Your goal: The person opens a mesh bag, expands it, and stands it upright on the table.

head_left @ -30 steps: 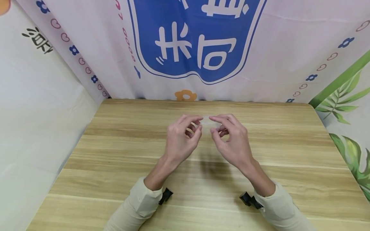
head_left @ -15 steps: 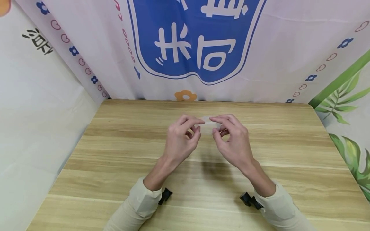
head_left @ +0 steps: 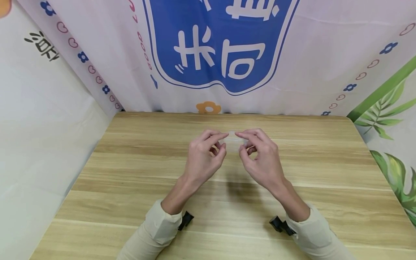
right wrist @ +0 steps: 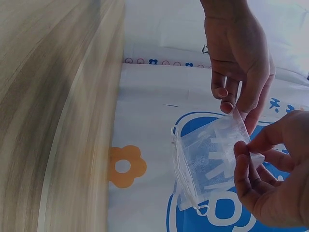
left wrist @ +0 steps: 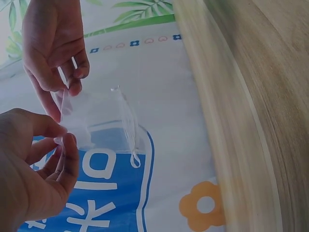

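Observation:
A small sheer white drawstring mesh bag (head_left: 232, 138) is held up above the table between the two hands. Its weave and pale cords (right wrist: 186, 176) show best in the right wrist view, where a looped cord end dangles at the corner. The left hand (head_left: 202, 155) pinches one corner of the edge opposite the cords, between thumb and fingers. At the other corner of that edge, the right hand (head_left: 262, 156) pinches the mesh the same way. The left wrist view shows the bag (left wrist: 96, 118) hanging fairly flat, the backdrop visible through it.
Below the hands lies a wood-grain table (head_left: 130, 195). A printed white cloth (head_left: 312, 65) with a blue emblem stands behind its far edge, with more cloth at both sides. Each sleeve cuff has a black camera mount (head_left: 186, 221) on it.
The left fingertips dip slightly towards the right hand, then draw back a little. The bag tilts slightly between the hands. Both forearms stay nearly in place.

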The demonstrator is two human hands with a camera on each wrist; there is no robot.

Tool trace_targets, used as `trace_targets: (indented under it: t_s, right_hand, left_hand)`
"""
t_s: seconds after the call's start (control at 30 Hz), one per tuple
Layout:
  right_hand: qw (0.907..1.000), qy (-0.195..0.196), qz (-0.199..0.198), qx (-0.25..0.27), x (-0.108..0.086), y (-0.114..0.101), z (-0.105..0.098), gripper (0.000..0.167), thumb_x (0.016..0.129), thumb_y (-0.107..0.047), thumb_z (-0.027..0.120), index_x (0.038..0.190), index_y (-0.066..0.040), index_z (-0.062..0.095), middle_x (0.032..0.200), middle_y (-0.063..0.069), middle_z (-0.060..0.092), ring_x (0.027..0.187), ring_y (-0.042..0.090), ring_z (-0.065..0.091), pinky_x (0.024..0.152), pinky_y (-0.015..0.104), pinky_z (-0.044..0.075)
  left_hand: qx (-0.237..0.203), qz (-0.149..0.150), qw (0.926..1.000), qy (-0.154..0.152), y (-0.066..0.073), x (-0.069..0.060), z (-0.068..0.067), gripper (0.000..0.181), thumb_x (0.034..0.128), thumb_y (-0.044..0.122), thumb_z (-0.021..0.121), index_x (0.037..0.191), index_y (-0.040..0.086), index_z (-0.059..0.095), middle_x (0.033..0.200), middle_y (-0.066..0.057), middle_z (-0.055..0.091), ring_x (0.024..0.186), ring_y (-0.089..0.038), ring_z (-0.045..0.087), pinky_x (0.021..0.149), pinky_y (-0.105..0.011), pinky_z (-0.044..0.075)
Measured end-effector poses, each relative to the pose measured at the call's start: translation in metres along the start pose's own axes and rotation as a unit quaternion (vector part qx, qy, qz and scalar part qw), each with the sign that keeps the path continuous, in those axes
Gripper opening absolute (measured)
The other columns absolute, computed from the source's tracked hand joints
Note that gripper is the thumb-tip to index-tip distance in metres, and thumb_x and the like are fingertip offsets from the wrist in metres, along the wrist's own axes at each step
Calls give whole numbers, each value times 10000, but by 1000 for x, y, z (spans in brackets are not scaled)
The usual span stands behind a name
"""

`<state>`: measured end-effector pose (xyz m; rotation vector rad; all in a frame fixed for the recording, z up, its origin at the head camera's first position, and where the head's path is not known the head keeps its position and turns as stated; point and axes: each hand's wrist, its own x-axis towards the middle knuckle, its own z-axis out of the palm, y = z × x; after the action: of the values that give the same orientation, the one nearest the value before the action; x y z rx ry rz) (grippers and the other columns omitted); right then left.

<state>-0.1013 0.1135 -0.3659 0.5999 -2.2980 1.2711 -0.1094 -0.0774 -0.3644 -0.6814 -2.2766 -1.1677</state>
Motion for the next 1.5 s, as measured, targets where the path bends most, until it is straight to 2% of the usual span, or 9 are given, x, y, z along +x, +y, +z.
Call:
trace_targets:
  t_s: [0.17, 0.4, 0.7, 0.93, 1.1, 1.3, 1.5]
  right_hand:
    - [10000, -39, 29, -9, 0, 0, 0, 338, 918, 116, 682, 1227, 14, 771, 1193, 143, 698, 758, 147, 707, 651, 172, 595]
    - [10000, -32, -62, -31, 0, 0, 0, 246, 918, 110, 683, 1111, 6, 793, 1212, 138, 698, 774, 147, 721, 665, 199, 611]
    - [9997, -129, 154, -136, 0, -2, -1, 314, 933, 86, 685, 1230, 38, 772, 1237, 151, 693, 789, 168, 734, 703, 265, 648]
    - [9995, -165, 233, -119, -1, -4, 0, 334, 930, 93, 680, 1251, 46, 759, 1255, 157, 680, 780, 168, 742, 705, 251, 645]
    - [9996, -153, 221, -118, -1, -3, 1, 332, 934, 90, 691, 1256, 47, 757, 1255, 158, 683, 792, 176, 748, 708, 249, 645]
    - [9997, -70, 200, -85, -1, -3, 1, 310, 950, 72, 723, 1256, 38, 761, 1253, 155, 695, 847, 205, 760, 729, 233, 638]
    - [9998, 143, 71, -78, -1, -2, 2, 275, 925, 89, 758, 1193, 36, 786, 1182, 152, 718, 748, 187, 759, 693, 260, 650]
  left_hand:
    - [-54, 20, 10000, 42, -1, 0, 0, 254, 902, -113, 715, 1142, -68, 784, 1059, -178, 717, 741, -183, 718, 600, -204, 625]
    - [-66, -40, 9999, -93, 0, -1, -1, 285, 894, -114, 715, 1166, -56, 780, 1082, -170, 710, 761, -181, 725, 629, -157, 613]
    - [-38, 61, 10000, -64, 0, 0, -1, 301, 879, -129, 704, 1157, -46, 787, 1069, -161, 716, 739, -169, 708, 631, -145, 606]
    - [259, 124, 9996, -13, 0, 0, 0, 322, 871, -138, 693, 1165, -45, 788, 1066, -152, 708, 703, -149, 659, 624, -162, 602]
    - [392, 101, 9992, 29, 1, -2, 2, 310, 881, -126, 700, 1162, -35, 790, 1074, -147, 715, 744, -163, 684, 600, -157, 588]
    - [139, 0, 9999, 73, 1, -2, 3, 286, 913, -120, 699, 1178, -46, 777, 1095, -162, 708, 823, -203, 733, 642, -160, 613]
    - [-19, -62, 9999, 122, 1, -3, 4, 269, 913, -138, 717, 1163, -57, 773, 1094, -177, 705, 757, -216, 764, 653, -175, 625]
